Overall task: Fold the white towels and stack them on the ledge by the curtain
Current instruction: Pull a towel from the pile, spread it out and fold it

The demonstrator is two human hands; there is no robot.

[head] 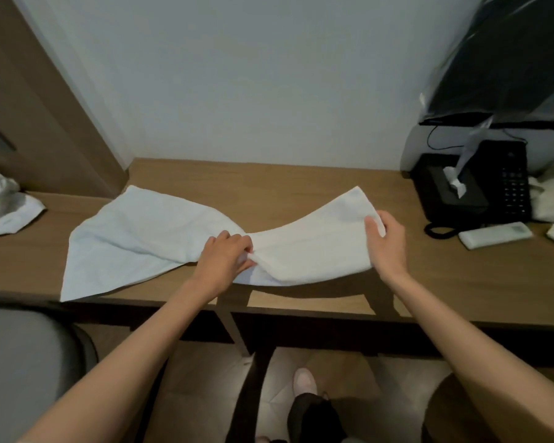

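Ops: Step?

Eng: First fold, I'd say. One white towel [160, 231] lies lengthwise on the tabletop [461, 282], left of the phone [506, 183]. The end nearer the phone is raised off the wood, with shadow under it. The far end lies flat.

Ops: Hands?

Eng: The left hand [226, 255] has its fingers curled and pinches the bunched middle of the towel. The right hand [386, 243] grips the short edge nearest the phone, thumb on top and fingers behind the cloth.

Ops: Next move?

Eng: Judgement only: carry the phone-side end away from the phone and over to the far end, with the left hand as the pivot. The middle is puckered, so it needs smoothing or the crease sets crooked. The edges need lining up before pressing.

Ops: Rest of the job?

Eng: A second towel [4, 206] lies crumpled farthest from the phone, unfolded. Ledge and curtain aren't in view and I see no stack, so it looks early.
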